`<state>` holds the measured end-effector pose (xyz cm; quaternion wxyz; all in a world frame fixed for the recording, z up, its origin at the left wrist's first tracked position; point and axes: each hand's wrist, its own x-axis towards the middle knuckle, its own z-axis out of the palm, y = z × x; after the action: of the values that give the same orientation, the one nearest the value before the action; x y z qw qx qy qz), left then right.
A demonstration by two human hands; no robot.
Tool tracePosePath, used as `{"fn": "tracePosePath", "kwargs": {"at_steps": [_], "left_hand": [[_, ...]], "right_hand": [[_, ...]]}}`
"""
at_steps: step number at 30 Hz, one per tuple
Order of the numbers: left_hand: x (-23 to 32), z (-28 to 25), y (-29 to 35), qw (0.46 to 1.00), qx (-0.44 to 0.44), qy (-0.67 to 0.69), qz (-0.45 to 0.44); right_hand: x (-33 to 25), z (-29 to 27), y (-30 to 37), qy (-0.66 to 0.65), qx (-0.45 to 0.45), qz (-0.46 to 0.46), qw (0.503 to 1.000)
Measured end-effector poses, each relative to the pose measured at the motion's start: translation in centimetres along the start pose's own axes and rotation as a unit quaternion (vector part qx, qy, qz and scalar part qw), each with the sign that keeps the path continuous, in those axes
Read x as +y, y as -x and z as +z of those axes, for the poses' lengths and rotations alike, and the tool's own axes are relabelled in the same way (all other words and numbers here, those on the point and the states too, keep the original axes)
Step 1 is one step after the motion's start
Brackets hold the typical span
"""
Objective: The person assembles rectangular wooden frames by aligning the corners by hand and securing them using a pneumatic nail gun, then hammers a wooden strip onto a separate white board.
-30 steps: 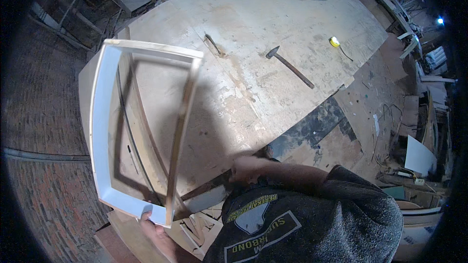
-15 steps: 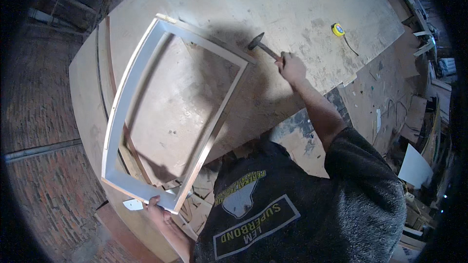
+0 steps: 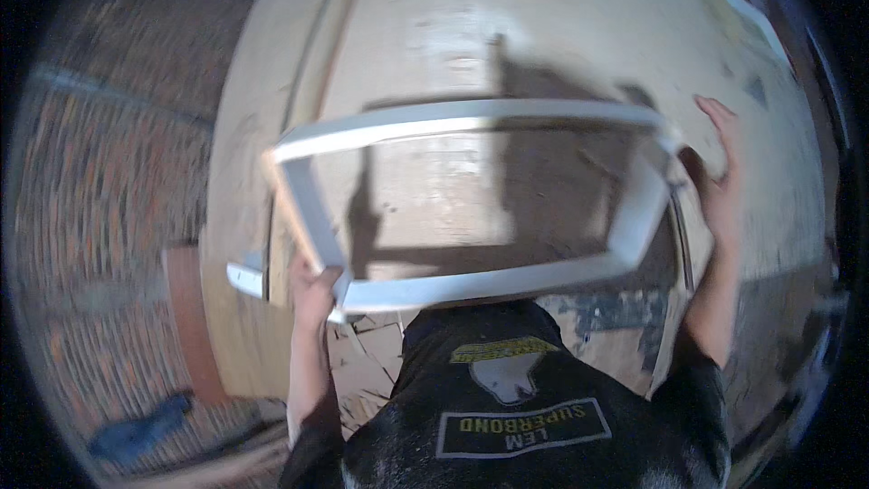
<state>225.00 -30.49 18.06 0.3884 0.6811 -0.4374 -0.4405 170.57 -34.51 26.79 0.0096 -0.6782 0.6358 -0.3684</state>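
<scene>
A four-sided wooden frame [image 3: 425, 292] with pale inner faces is held up over the worktable, its long sides running left to right. My left hand [image 3: 315, 297] grips its near left corner, the thumb over the edge. At the far right corner, my right hand [image 3: 721, 186] has thumb and fingers spread apart, close beside the frame. Whether the thumb touches the wood is blurred. A thin dark strip [image 3: 681, 240] shows beneath this hand along the frame's right end; I cannot tell what it is. The hammer cannot be made out.
The large pale worktable [image 3: 561, 14] spreads beneath the frame, which casts a shadow on it. A long strip [image 3: 335, 45] lies at the table's left. A white piece [image 3: 244, 279] sits near the left edge. A brick surface [image 3: 100, 217] lies beyond, with blue cloth [image 3: 140, 430] at lower left.
The frame has turned clockwise from a steep slant to nearly crosswise. My right hand has let go of the hammer and moved to the frame's right end. The view has swung, and the tape measure is no longer distinguishable.
</scene>
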Motion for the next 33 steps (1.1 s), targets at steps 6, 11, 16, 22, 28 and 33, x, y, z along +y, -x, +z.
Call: {"fn": "tracePosePath", "kwargs": {"at_steps": [6,11,16,22,28,33], "left_hand": [[4.0,-0.5,-4.0,0.971,-0.105,-0.011,0.216],[4.7,-2.4,-7.9,0.931,-0.200,0.017,0.304],[2.0,-6.5,-10.4,0.890,-0.143,-0.036,0.432],[-7.6,-16.8,-8.5,0.941,0.287,-0.060,0.169],[-35.2,-19.1,1.9,0.824,0.403,0.330,-0.224],[-33.9,-9.6,0.7,0.810,0.300,0.461,-0.202]], "right_hand": [[-6.0,0.6,-7.7,-0.125,-0.428,0.066,0.892],[-2.2,0.9,-5.0,-0.198,-0.576,0.256,0.750],[-4.6,3.6,-1.2,-0.198,-0.501,0.395,0.744],[-15.5,1.6,-2.5,-0.297,-0.339,0.364,0.816],[-16.8,2.9,-5.4,-0.160,-0.262,0.174,0.936],[-27.2,11.6,-7.2,-0.140,-0.340,0.216,0.904]]}}
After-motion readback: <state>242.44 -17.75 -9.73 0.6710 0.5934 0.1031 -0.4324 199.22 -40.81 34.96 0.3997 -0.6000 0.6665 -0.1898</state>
